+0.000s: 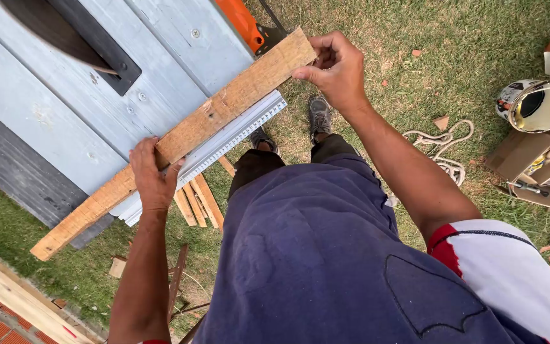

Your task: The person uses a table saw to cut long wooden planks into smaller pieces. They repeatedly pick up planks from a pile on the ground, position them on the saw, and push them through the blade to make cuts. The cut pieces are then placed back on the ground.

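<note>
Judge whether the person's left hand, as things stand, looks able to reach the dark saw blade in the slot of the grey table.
Probably yes, though not at once. The left hand grips the wooden plank at the near edge of the grey table. The saw blade sits farther across the top, with nothing lying between them, but the hand is occupied.

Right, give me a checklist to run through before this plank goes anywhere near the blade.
1. Left hand gripping the wooden plank mid-length: ok.
2. Right hand pinching the plank's far end: ok.
3. Both hands apart from the saw blade: ok.
4. Plank lying along the metal fence rail at the saw table edge: ok.
5. Blade spinning or stopped: cannot tell.
6. Footing: offcuts and rope on the grass near the feet: not ok.
</note>
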